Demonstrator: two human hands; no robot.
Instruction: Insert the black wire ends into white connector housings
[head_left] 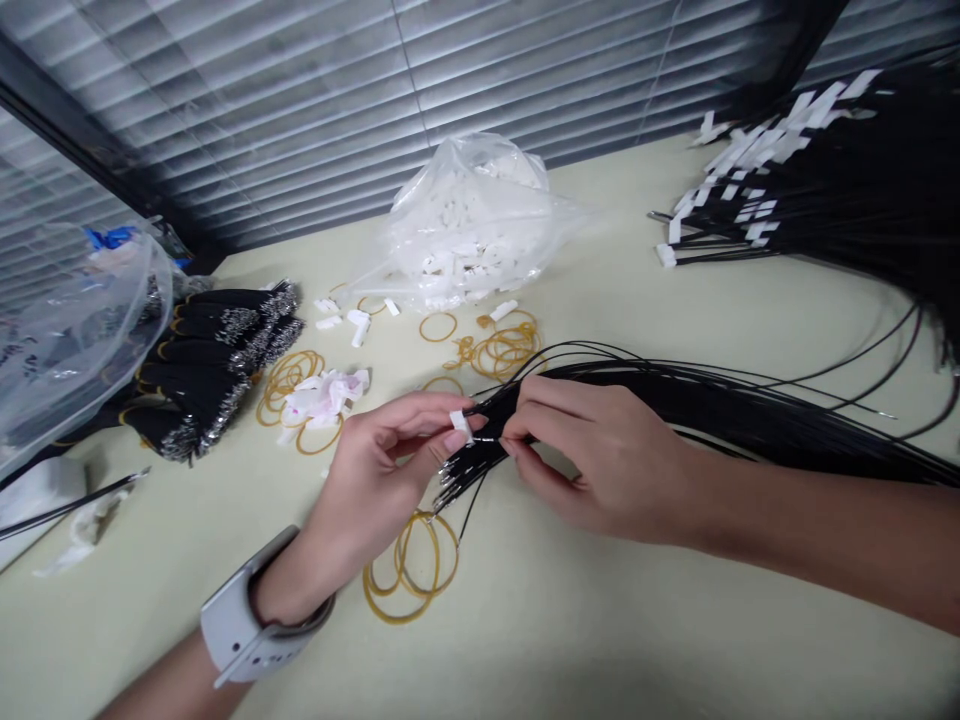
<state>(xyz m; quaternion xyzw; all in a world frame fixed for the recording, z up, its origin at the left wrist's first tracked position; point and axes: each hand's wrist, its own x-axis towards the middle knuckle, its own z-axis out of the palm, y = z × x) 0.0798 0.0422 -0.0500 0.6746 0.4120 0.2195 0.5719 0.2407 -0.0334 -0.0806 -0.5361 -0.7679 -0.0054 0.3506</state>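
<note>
My left hand pinches a small white plastic connector between thumb and fingers; a grey watch sits on that wrist. My right hand is closed on the tips of a thick bundle of black wires that runs off to the right across the pale table. One wire end meets the connector between the two hands. Yellow rubber bands lie on the table just below my hands.
A clear bag of white connectors stands at the back centre, loose connectors and rubber bands before it. Bundled black wires lie left, beside another plastic bag. Wires fitted with white connectors are piled at the back right. Blinds behind.
</note>
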